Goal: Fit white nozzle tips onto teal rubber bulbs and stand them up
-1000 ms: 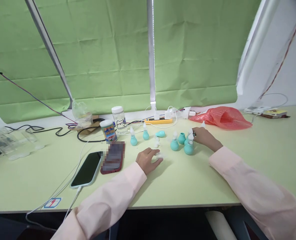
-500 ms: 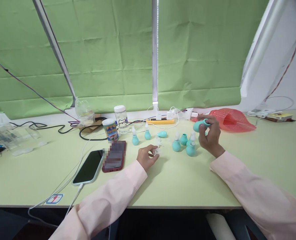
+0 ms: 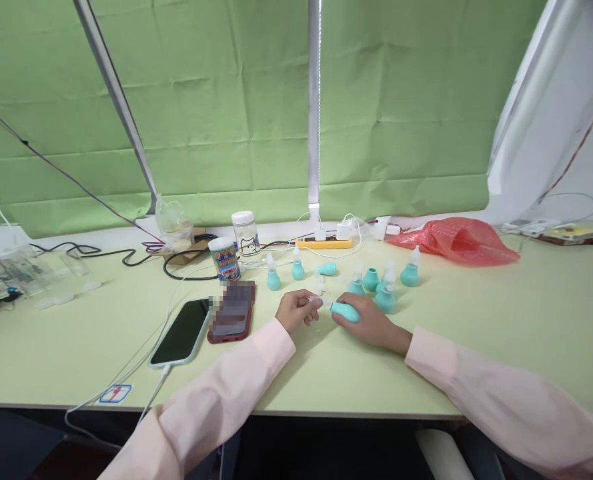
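Observation:
My left hand (image 3: 296,309) is closed, pinching a small clear plastic nozzle (image 3: 325,302) between thumb and fingers. Just to its right, my right hand (image 3: 375,323) grips a teal rubber bulb (image 3: 345,311), lying sideways with its mouth towards the nozzle. Bulb and nozzle are almost together; whether they touch I cannot tell. Behind my hands, loose clear pieces (image 3: 321,283) lie near a teal bulb on its side (image 3: 327,269). Several teal bulbs with clear tips stand around, such as one at the right (image 3: 409,274) and one at the left (image 3: 273,279). An upright bulb (image 3: 371,279) has no tip.
Two phones, one black-screened (image 3: 181,333) and one red-cased (image 3: 233,312), lie left of my hands. Behind them stand a labelled can (image 3: 224,260) and a clear jar (image 3: 247,237). A yellow power strip (image 3: 323,244) and red plastic bag (image 3: 461,241) lie at the back.
My right hand has come left and down with the teal bulb, from above the standing bulbs to my left hand. The bulb now points at the nozzle. My left hand stays nearly in place.

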`<state>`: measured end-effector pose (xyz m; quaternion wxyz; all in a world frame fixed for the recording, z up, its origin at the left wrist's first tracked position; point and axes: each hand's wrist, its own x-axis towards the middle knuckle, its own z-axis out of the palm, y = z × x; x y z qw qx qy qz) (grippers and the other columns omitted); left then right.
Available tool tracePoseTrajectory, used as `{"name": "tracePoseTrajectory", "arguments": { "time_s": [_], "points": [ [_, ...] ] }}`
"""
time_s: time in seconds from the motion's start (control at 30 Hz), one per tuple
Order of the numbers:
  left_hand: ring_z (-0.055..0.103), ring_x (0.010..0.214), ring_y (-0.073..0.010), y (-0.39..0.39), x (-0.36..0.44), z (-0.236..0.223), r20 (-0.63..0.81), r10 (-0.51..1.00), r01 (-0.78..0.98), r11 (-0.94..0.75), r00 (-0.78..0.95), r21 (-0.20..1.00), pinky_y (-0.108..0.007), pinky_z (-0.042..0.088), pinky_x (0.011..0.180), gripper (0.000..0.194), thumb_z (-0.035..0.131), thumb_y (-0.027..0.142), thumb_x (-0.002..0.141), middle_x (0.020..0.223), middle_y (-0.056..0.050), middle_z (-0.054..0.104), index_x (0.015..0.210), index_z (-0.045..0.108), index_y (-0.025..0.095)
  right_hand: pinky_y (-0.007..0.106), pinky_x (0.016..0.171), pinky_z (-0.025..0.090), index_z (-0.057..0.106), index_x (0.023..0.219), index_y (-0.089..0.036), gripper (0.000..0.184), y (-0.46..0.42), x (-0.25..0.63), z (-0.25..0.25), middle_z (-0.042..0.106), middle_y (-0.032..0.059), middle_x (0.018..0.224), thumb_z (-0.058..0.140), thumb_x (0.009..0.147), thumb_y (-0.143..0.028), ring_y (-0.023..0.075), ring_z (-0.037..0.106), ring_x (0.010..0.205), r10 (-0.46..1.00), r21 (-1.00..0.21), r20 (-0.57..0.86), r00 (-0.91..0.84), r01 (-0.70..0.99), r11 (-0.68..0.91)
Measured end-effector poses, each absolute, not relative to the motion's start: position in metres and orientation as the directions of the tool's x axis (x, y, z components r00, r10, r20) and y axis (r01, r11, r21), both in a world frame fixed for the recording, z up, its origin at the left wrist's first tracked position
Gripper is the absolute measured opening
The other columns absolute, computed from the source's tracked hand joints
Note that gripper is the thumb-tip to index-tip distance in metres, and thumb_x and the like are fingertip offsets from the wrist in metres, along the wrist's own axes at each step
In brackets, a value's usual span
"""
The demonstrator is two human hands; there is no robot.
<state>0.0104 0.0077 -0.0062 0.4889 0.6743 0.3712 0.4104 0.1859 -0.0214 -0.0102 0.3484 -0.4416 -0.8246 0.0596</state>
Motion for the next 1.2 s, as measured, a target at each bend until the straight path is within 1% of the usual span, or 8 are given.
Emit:
{"name": "tracePoseTrajectory", "arguments": {
  "time_s": [0.1, 0.23, 0.33, 0.43, 0.6, 0.73, 1.03, 1.2],
  "points": [
    [0.038, 0.032, -0.0060, 0.007, 0.010, -0.004, 0.114, 0.887, 0.063, -0.159, 0.447, 0.985, -0.017, 0.028, 0.031, 0.028, 0.049, 0.041, 0.065, 0.040, 0.003, 0.047, 0.064, 0.045, 0.013, 0.027, 0.060, 0.038, 0.046, 0.073, -0.017, 0.013, -0.022, 0.186, -0.009, 0.053, 0.0022, 0.069, 0.045, 0.072, -0.030, 0.0144, 0.049, 0.063, 0.767, -0.419, 0.564, -0.306, 0.694, 0.586],
    [0.028, 0.028, -0.0047, 0.003, 0.013, -0.010, 0.055, 0.839, 0.145, -0.158, 0.541, 0.977, -0.016, 0.020, 0.030, 0.031, 0.034, 0.046, 0.072, 0.035, 0.007, 0.038, 0.063, 0.038, 0.017, 0.025, 0.058, 0.038, 0.045, 0.077, -0.018, 0.011, -0.026, 0.184, -0.009, 0.053, 0.0005, 0.069, 0.046, 0.071, -0.028, 0.0127, 0.048, 0.062, 0.760, -0.446, 0.519, -0.391, 0.635, 0.631],
    [0.027, 0.031, -0.0043, 0.003, 0.014, -0.017, 0.162, 0.847, 0.239, -0.318, 0.506, 0.918, -0.017, 0.021, 0.034, 0.030, 0.033, 0.041, 0.073, 0.034, 0.007, 0.034, 0.058, 0.038, 0.016, 0.024, 0.053, 0.037, 0.044, 0.079, -0.019, 0.013, -0.029, 0.180, -0.011, 0.053, -0.0003, 0.067, 0.047, 0.069, -0.026, 0.0122, 0.048, 0.058, 0.757, -0.456, 0.472, -0.451, 0.611, 0.648],
    [0.027, 0.035, -0.0043, 0.004, 0.014, -0.019, 0.281, 0.870, 0.325, -0.424, 0.405, 0.845, -0.018, 0.022, 0.038, 0.030, 0.033, 0.031, 0.072, 0.034, 0.006, 0.030, 0.046, 0.034, 0.015, 0.024, 0.053, 0.036, 0.043, 0.078, -0.019, 0.012, -0.032, 0.171, -0.015, 0.053, 0.0005, 0.068, 0.047, 0.069, -0.025, 0.0130, 0.048, 0.059, 0.757, -0.457, 0.512, -0.406, 0.617, 0.641],
    [0.019, 0.038, -0.0043, 0.001, 0.014, -0.015, 0.427, 0.885, 0.435, -0.463, 0.184, 0.772, -0.021, 0.015, 0.040, 0.030, 0.035, 0.023, 0.063, 0.036, 0.006, 0.017, 0.035, 0.024, 0.016, 0.025, 0.053, 0.034, 0.042, 0.076, -0.019, 0.009, -0.036, 0.154, -0.018, 0.052, 0.0013, 0.065, 0.046, 0.068, -0.023, 0.0143, 0.047, 0.058, 0.758, -0.453, 0.563, -0.330, 0.644, 0.616],
    [0.014, 0.040, -0.0044, -0.004, 0.016, -0.014, 0.471, 0.879, 0.421, -0.457, 0.075, 0.784, -0.022, 0.012, 0.041, 0.030, 0.034, 0.021, 0.059, 0.039, 0.005, 0.011, 0.035, 0.016, 0.017, 0.025, 0.052, 0.033, 0.042, 0.073, -0.019, 0.007, -0.036, 0.147, -0.017, 0.051, 0.0005, 0.062, 0.046, 0.068, -0.022, 0.0136, 0.046, 0.055, 0.765, -0.502, 0.550, -0.336, 0.598, 0.624],
    [0.017, 0.033, -0.0039, -0.008, 0.018, -0.012, 0.301, 0.935, 0.149, -0.330, 0.187, 0.932, -0.021, 0.013, 0.036, 0.028, 0.031, 0.024, 0.059, 0.032, 0.005, 0.019, 0.033, 0.022, 0.018, 0.019, 0.048, 0.031, 0.043, 0.063, -0.016, 0.017, -0.037, 0.150, -0.006, 0.043, -0.0042, 0.059, 0.058, 0.058, -0.023, 0.0080, 0.040, 0.054, 0.859, -0.834, 0.371, -0.352, 0.281, 0.475],
    [0.018, 0.034, -0.0039, -0.013, 0.017, -0.010, 0.348, 0.911, 0.167, -0.388, 0.223, 0.907, -0.021, 0.014, 0.036, 0.027, 0.032, 0.023, 0.058, 0.032, 0.005, 0.019, 0.033, 0.024, 0.017, 0.016, 0.034, 0.020, 0.045, 0.064, -0.015, 0.021, -0.035, 0.151, -0.004, 0.038, -0.0072, 0.046, 0.062, 0.055, -0.024, 0.0037, 0.032, 0.038, 0.859, -0.988, 0.032, -0.512, 0.115, 0.105]
  ]
}}
